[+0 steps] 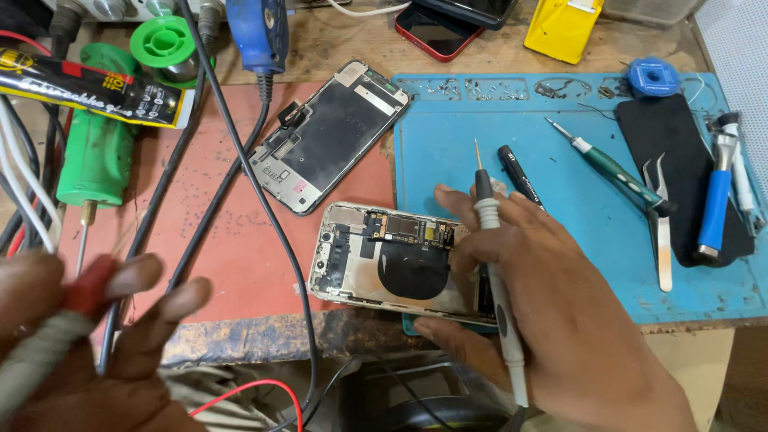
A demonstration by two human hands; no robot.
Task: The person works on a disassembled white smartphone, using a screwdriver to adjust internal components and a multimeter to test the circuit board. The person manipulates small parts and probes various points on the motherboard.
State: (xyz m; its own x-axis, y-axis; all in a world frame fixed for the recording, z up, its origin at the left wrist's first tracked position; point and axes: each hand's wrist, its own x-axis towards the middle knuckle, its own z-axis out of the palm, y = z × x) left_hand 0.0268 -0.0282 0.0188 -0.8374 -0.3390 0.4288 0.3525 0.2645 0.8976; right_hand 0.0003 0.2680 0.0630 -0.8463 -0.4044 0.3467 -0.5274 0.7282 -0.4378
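An opened phone body [384, 264] with its circuit board and a black round coil showing lies at the table's front edge. My right hand [552, 312] rests on its right end and holds a grey test probe [492, 240], metal tip pointing up and away. My left hand [88, 344], blurred at the lower left, grips a second grey probe with a red collar [76, 308]. A detached phone screen [328, 136] lies face down behind the phone body.
A blue work mat [576, 160] holds a green screwdriver [612, 172], tweezers [660, 220], a black pen [520, 176], a blue-handled tool [716, 208] and several small screws along its back edge. A green tool [100, 152], glue tube [96, 88] and black cables [240, 160] lie left.
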